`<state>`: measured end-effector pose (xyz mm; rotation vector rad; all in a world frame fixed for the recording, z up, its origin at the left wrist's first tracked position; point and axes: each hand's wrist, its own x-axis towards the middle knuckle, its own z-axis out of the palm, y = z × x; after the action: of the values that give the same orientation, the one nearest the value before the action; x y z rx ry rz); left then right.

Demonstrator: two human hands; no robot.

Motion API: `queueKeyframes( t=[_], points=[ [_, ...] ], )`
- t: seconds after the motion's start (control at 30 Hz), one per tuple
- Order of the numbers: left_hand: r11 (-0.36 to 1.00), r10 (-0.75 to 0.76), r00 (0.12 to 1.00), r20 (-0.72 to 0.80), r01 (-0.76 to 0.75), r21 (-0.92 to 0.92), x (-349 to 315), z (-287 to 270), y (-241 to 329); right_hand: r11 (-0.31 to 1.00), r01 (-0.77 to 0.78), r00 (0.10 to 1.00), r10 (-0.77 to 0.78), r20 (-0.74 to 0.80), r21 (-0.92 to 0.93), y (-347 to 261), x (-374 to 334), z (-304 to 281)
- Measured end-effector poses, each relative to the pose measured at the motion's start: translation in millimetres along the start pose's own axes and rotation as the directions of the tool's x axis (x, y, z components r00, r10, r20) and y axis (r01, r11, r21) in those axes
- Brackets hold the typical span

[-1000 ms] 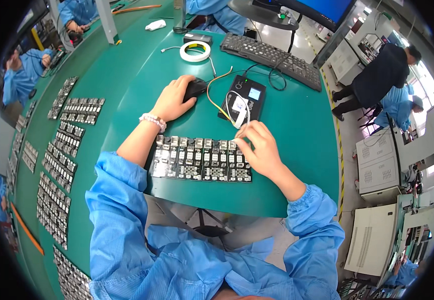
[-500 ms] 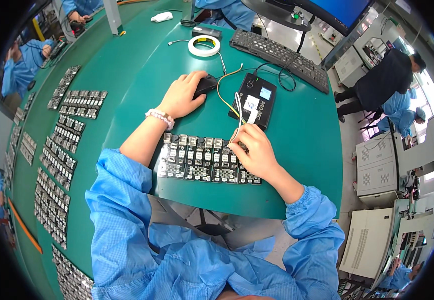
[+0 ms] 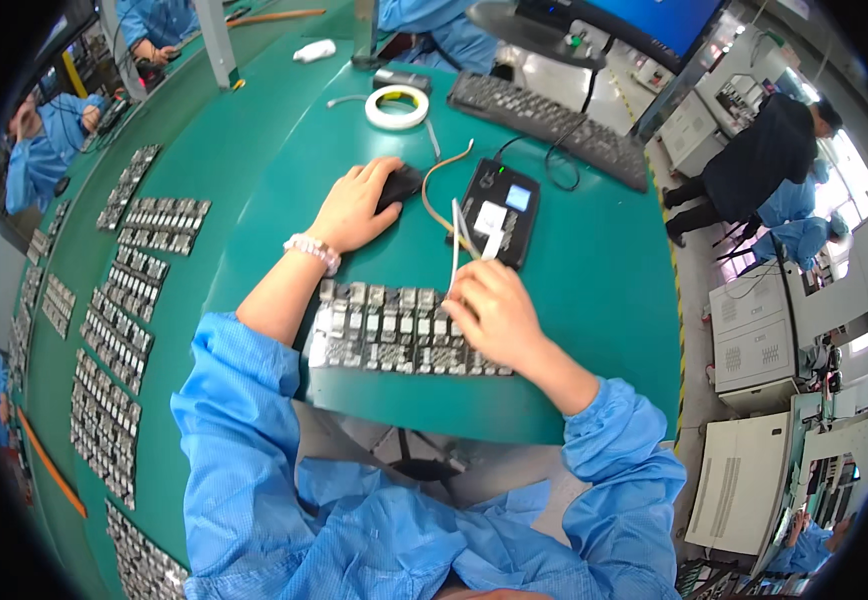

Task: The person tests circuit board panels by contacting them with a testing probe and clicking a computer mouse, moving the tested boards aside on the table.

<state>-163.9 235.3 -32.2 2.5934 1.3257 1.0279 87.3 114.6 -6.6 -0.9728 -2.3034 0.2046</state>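
Black mouse (image 3: 401, 188), cable (image 3: 456, 232) (seemingly one each), handheld

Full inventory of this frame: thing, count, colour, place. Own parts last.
Boards: 1 block, black and silver, front centre
Left boards: several groups, same colours, left
Box: 1, black, small lit screen, right of mouse
Cable: 1, white, box's lower left
Wire: 1, brown, left of box
Mouse: 1, black, centre
Tape roll: 1, white, behind mouse
Keyboard: 1, black, back
Monitor: 1, black, blue screen, top right
Table: green, centre
Cabinets: at least two, pale, right
Co-workers: at least six, blue or black clothing, around
Sleeves: 2, blue, front
Bracelet: 1, pale pink, left wrist
Left hand: 1, bare, on mouse
Right hand: 1, bare, at boards, holding cable
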Motion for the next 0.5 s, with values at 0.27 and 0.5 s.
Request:
queueKeyframes(
  t=[0.27,0.5],
  points=[
    [0.997,-0.068,0.996,0.063,0.07,-0.023,-6,-1,5,0.998,0.035,0.997,-0.038,-0.064,-0.043,-2,-10,12],
    [0.997,-0.069,0.996,0.06,0.071,-0.018,-1,-3,7,0.997,0.059,0.996,-0.063,-0.059,-0.053,-2,-9,9]
  ],
)
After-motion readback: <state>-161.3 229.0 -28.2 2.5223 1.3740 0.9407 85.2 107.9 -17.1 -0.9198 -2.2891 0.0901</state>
